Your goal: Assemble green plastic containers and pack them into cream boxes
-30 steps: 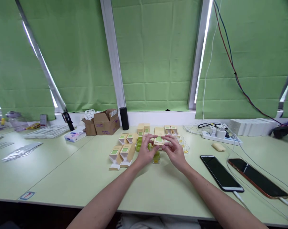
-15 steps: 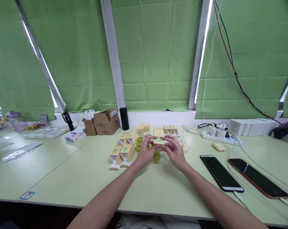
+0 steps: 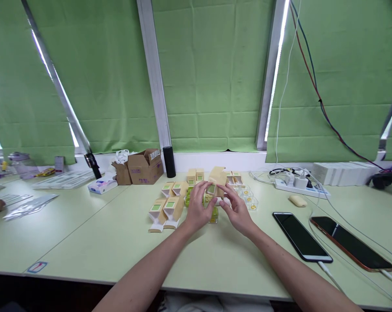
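A small tan cardboard box (image 3: pixel 219 189), its face marked by a white-bordered greenish square panel (image 3: pixel 212 189), is held tilted between the fingertips of the left hand (image 3: pixel 198 208) and the right hand (image 3: pixel 238 211), with tan card (image 3: pixel 218 174) seen rising beyond it.

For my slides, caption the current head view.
Left hand and right hand hold a small box above a table, open boxes to the left, phones to the right.

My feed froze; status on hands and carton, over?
Left hand, right hand: both on tan carton. Carton tilted. Green container close by, between the hands.
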The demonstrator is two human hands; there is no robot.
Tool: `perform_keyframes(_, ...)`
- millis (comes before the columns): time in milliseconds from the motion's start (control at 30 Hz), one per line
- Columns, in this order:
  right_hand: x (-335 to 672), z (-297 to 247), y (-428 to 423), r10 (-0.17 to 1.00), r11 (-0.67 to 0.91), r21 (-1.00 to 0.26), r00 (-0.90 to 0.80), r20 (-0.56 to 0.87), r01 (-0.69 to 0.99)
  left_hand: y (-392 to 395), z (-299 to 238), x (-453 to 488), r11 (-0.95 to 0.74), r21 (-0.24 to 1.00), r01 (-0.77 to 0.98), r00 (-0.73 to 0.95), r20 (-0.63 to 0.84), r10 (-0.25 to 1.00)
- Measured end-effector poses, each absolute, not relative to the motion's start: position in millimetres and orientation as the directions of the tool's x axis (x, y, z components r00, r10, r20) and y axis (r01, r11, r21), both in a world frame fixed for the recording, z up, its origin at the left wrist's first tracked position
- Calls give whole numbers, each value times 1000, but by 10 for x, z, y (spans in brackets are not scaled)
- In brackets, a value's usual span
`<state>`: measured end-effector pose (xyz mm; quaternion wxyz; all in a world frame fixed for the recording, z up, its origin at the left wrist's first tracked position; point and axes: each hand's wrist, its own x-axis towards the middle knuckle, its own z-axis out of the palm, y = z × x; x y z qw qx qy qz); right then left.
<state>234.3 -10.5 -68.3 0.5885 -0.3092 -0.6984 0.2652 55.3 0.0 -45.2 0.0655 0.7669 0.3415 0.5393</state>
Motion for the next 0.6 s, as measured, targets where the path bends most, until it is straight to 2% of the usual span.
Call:
perform_keyframes(133, 2336, -700, -131, 711, 703, -701, -117, 694, 117, 9, -440, 555, -751, 477, 457, 132, 798, 588)
perform_keyframes(400, 2308, -642, -231, 656, 754, -635, -203, 727, 168, 155, -509, 505, -655, 644, 395, 14, 709, 705)
perform_keyframes(600, 2309, -586, -287, 634, 773, -608, -246, 734, 178, 161, -380, 446, -615, 703, 356, -57, 673, 737)
